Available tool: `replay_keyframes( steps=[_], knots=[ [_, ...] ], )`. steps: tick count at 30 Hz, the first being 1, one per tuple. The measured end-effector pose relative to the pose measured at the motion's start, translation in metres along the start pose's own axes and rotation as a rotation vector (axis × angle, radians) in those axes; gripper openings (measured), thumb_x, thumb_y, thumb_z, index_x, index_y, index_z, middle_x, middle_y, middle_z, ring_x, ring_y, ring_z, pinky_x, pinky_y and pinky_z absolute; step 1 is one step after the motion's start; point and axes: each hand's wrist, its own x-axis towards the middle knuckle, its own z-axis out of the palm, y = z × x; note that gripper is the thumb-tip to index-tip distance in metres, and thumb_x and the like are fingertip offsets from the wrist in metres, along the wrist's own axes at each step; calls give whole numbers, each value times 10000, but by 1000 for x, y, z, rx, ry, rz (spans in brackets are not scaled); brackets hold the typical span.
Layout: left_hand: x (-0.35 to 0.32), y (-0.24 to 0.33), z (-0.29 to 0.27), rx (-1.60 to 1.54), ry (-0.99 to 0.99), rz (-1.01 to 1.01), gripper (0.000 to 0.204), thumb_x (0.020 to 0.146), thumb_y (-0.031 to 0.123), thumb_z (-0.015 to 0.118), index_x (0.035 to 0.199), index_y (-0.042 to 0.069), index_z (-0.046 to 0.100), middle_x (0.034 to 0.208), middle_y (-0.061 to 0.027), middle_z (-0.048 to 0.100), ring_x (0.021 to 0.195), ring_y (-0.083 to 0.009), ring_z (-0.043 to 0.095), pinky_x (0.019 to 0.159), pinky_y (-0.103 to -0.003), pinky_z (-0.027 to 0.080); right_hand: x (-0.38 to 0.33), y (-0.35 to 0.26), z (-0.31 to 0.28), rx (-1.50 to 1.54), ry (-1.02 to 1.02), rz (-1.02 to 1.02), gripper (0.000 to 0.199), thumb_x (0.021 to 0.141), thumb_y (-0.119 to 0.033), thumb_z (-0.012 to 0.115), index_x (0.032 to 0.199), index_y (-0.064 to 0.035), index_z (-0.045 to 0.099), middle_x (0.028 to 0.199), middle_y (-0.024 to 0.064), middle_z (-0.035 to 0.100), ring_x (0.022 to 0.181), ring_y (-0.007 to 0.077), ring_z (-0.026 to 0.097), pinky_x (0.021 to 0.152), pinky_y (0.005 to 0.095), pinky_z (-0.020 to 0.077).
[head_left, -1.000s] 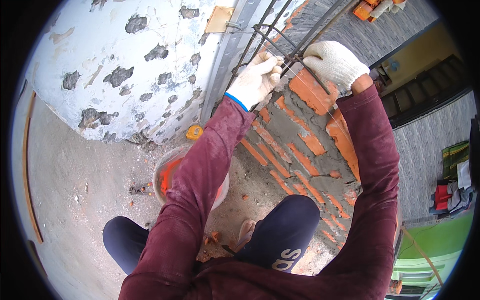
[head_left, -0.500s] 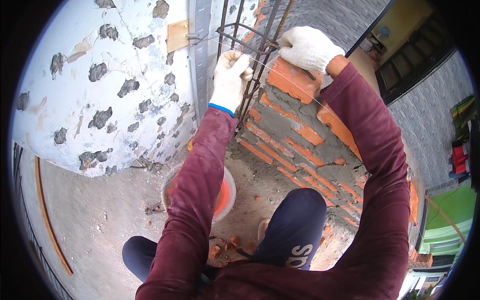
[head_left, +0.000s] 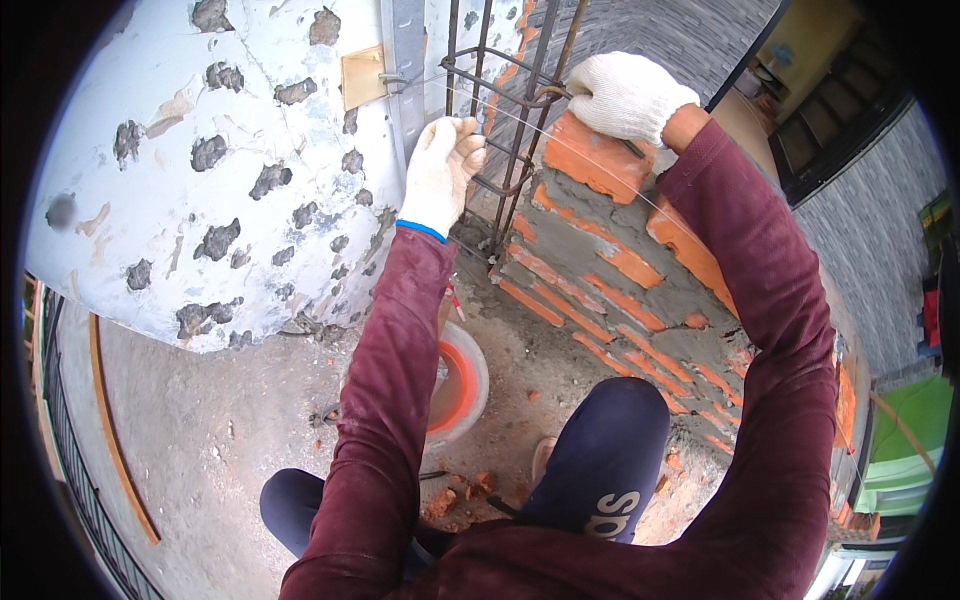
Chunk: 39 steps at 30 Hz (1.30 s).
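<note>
Left fingers: curled loosely in toward the palm, not spread. Can't tell if they're pinching anything. The left hand is right in front of the rebar cage, maybe parked there to reach between the bars.
Right fingers: bunched together, but the back of the glove hides the grip, so no idea what's in there. The right hand sits over the cage's corner, my guess is to steady something at that joint.
Gloves: white knit on both, blue cuff on the left. Makes sense around rough steel.
Rebar cage: stands upright between the two walls, cross ties linking its bars, presumably to keep them evenly spaced.
String: the thin white string slants from the hook past the cage and across the top brick. Looks pulled straight, probably as a guide line.
Wood block: the little wood block is on the plaster by that hook, seemingly as backing.
Brick wall: the brick wall has mortar smeared over its end.
Plaster wall: the plaster wall is pocked with chips, likely knocked in for grip.
Bucket: the orange-lined bucket sits on the ground below the left forearm, handy to reach.
</note>
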Motion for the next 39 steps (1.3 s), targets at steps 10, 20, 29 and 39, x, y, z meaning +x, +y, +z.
replay_keyframes(
  steps=[10,20,29,39],
  knots=[
    [-4,-7,29,-140,-175,-137,188,1034,74,592,1218,45,611,1105,-77,653,925,-157,657,783,-272,579,-3,0,-1,32,27,14,372,909,-315,624,1170,-79,747,1075,188,748,1000,355,722,903,438,570],
    [8,-10,33,-212,-95,-151,136,1021,38,599,1152,35,637,1011,-91,675,847,-168,670,722,-274,594,4,2,10,6,109,-16,321,920,-247,628,1182,-97,734,1038,163,750,960,331,729,872,435,581],
    [-2,-9,23,-8,171,-23,224,1010,45,604,1224,-17,589,1006,-92,654,769,-142,637,678,-248,563,3,5,17,17,174,-52,334,912,-227,623,1197,-88,728,1032,189,748,942,345,735,861,448,585],
    [12,-30,21,734,297,130,388,934,84,576,1291,-27,680,1197,-129,739,999,-173,674,927,-296,511,37,-43,-19,140,570,-430,216,868,-155,603,996,-17,710,882,231,703,868,401,703,780,463,556]
  ],
)
